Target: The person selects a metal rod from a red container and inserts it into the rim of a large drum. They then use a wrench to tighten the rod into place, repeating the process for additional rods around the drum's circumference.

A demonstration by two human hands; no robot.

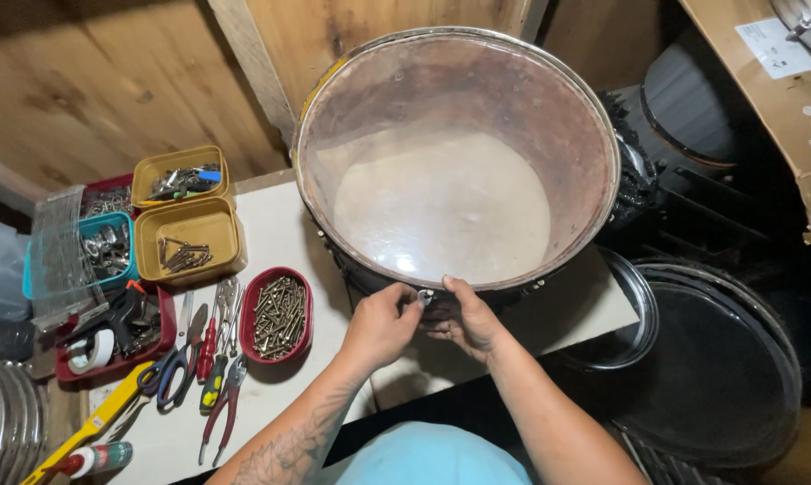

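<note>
Both fingers (416,301) prob. pinching drum (459,162) lug

The small metal piece (425,295) between both hands' fingertips is mostly hidden, too small to identify

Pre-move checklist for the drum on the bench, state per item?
1. Both hands at the near rim: ok. The left hand and right hand pinch a small metal fitting on the hoop.
2. Drum shell seated: cannot tell. It leans on the wooden wall, and its base is hidden.
3. Translucent head intact: ok, no tear visible.
4. Screws to hand: ok. The red tray of screws sits left of the left hand.
5. Pliers and screwdrivers in reach: ok, lying on the white tabletop.
6. Fitting tight: cannot tell, fingers cover it.
</note>
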